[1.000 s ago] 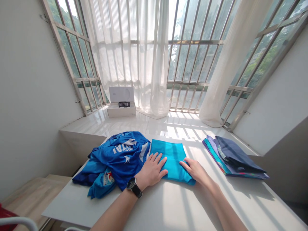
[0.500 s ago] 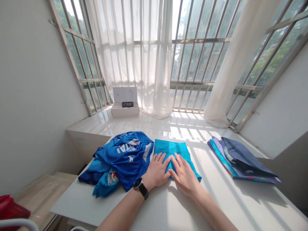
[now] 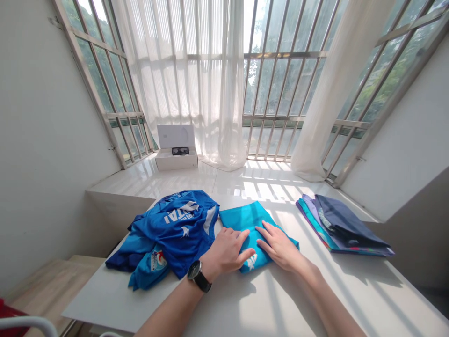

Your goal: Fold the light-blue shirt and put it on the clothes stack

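A folded turquoise shirt (image 3: 245, 214) with a white logo near its front edge lies turned at an angle on the white table. My left hand (image 3: 226, 250), with a black watch (image 3: 199, 276) on the wrist, rests on the shirt's left part, thumb and fingers apart. On its right part lies my right hand (image 3: 278, 245), fingers spread flat against the cloth. Neither hand grasps anything. Left of the turquoise shirt is a crumpled heap of blue jerseys (image 3: 185, 234) with white lettering, close beside my left hand.
To the right sits a stack of folded clothes (image 3: 345, 224), dark navy on top. An open white box (image 3: 177, 161) holding a black device stands on the window ledge (image 3: 224, 182). Beyond it hang sheer curtains (image 3: 217, 93) before barred windows. A red item (image 3: 12, 318) shows at lower left.
The turquoise shirt has turned on the table, and its white logo now shows. My hands have moved apart, the right one shifting rightward. The camera view has shifted slightly.
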Action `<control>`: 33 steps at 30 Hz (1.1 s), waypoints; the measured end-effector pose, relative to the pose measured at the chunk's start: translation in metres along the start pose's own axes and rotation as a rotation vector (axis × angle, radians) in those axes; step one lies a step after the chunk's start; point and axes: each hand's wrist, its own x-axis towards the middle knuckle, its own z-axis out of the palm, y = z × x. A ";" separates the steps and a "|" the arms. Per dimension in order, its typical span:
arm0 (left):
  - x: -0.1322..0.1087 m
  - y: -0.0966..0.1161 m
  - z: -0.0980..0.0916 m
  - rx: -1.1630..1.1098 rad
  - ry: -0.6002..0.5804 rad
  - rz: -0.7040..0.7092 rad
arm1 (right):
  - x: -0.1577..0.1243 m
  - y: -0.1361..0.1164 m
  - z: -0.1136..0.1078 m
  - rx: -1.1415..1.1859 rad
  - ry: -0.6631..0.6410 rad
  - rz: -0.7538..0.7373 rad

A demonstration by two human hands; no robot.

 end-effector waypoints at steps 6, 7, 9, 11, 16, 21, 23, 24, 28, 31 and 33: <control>-0.002 0.013 0.002 -0.129 -0.003 0.211 | -0.006 0.027 -0.017 -0.065 0.199 0.155; -0.002 0.010 0.003 -0.132 0.006 0.221 | -0.007 0.028 -0.020 -0.068 0.220 0.181; 0.000 0.002 0.005 -0.095 0.038 0.185 | -0.009 0.023 -0.024 -0.040 0.213 0.228; 0.000 -0.008 0.008 -0.005 0.067 0.073 | -0.010 0.012 -0.027 0.009 0.161 0.262; -0.002 -0.023 0.012 0.121 0.000 -0.104 | -0.011 -0.024 -0.029 0.039 0.017 0.358; 0.000 -0.018 0.008 0.117 0.053 -0.111 | -0.014 -0.024 -0.029 0.011 0.013 0.311; 0.001 -0.014 0.006 0.109 0.086 -0.098 | -0.014 -0.014 -0.030 0.035 0.008 0.309; 0.001 -0.012 0.006 0.108 0.097 -0.086 | -0.014 -0.009 -0.030 0.050 0.006 0.310; 0.000 -0.009 0.008 0.117 0.097 -0.011 | -0.013 0.009 -0.031 0.048 0.062 0.309; 0.000 -0.008 0.011 0.101 0.088 0.098 | -0.012 0.015 -0.030 0.006 0.157 0.314; 0.001 -0.006 0.012 0.075 0.068 0.149 | -0.012 0.017 -0.028 0.012 0.185 0.290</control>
